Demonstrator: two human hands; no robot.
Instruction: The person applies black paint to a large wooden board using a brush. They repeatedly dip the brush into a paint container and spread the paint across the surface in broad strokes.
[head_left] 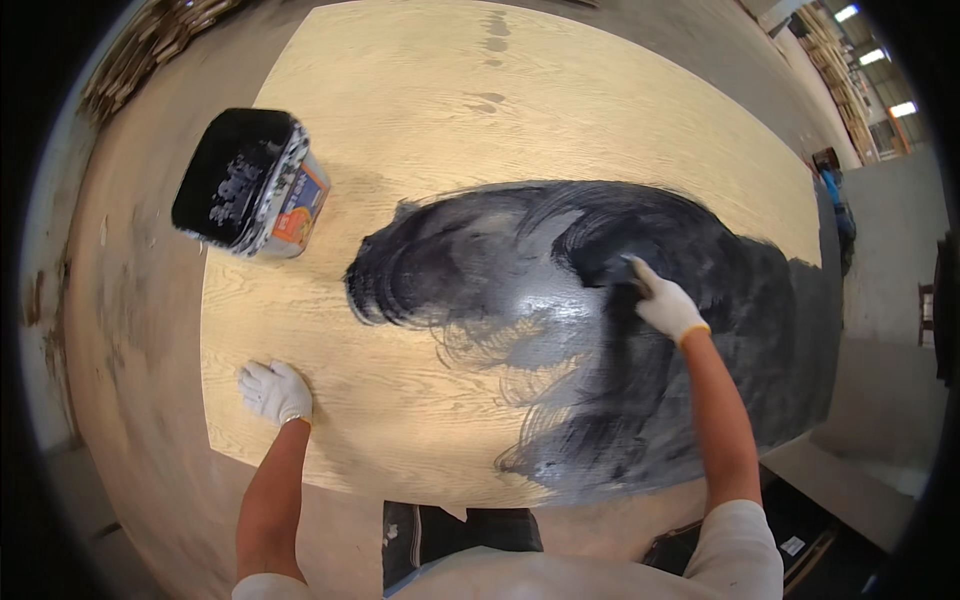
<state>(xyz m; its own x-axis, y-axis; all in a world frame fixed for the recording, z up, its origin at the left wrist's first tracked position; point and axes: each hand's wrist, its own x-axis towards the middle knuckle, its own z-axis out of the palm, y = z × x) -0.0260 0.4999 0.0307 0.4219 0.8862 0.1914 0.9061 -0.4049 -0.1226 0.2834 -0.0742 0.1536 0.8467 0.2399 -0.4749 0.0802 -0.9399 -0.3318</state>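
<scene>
My right hand (668, 303), in a white knit glove, is closed round a small hand tool smeared with black coating. The tool's head is lost against the wet black, so I cannot tell whether it is a brush or a scraper. It meets the black coating (480, 250) spread in curved strokes over a large pale wood-grained board (400, 120). Also gloved, my left hand (275, 391) lies on the bare wood near the left edge, fingers stretched out. Beyond it stands a square plastic bucket (296, 205), its inside coated black and its rim smeared.
Stacked wooden boards (150, 55) lie at the far left, with more timber (835, 75) at the far right. Grey panels (895, 230) stand beyond the board's right side. Several damp-looking spots (496, 40) mark its far end.
</scene>
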